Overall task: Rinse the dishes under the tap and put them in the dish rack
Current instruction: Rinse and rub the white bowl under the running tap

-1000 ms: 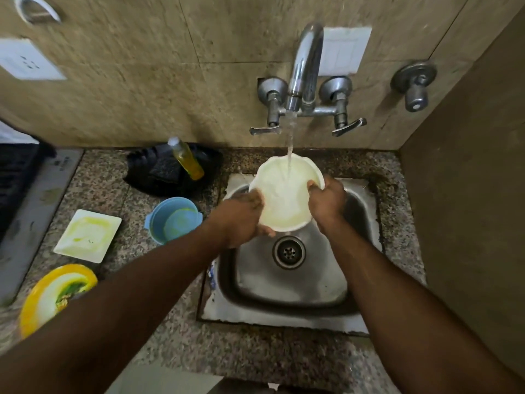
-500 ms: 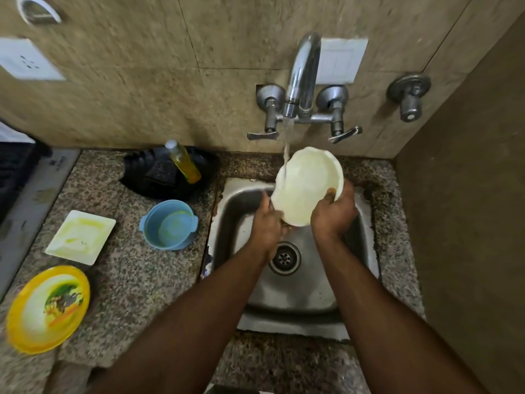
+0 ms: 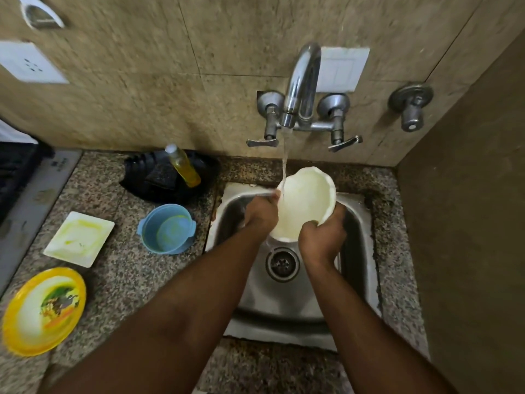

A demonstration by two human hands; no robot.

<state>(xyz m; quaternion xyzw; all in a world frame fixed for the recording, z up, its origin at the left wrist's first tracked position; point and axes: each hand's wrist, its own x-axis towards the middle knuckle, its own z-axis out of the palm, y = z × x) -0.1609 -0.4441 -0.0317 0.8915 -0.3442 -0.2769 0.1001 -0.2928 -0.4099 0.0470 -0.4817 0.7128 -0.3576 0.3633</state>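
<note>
While water runs from the tap (image 3: 301,89), a person holds a cream bowl (image 3: 305,204) tilted over the steel sink (image 3: 287,302), its hollow facing the camera and its upper left rim meeting the stream (image 3: 285,155). The left hand (image 3: 260,213) grips the bowl's left edge, fingers curled onto the rim where the water lands. The right hand (image 3: 322,237) clasps the lower right edge from below, fingers wrapped under the bowl. Both forearms reach in from the bottom of the frame. The drain (image 3: 282,263) sits directly beneath the bowl.

On the speckled stone surface (image 3: 127,282) left of the sink wait more dishes: a blue bowl (image 3: 167,228) nearest the basin, a white square plate (image 3: 79,238) smeared with yellow beyond it, and a yellow plate (image 3: 42,311) with a printed picture closest to the near edge. A bottle (image 3: 183,166) of yellow liquid leans on a black rack (image 3: 147,177) against the tiled wall, just behind the blue bowl. A second valve (image 3: 410,108) juts from the wall to the right of the tap.
</note>
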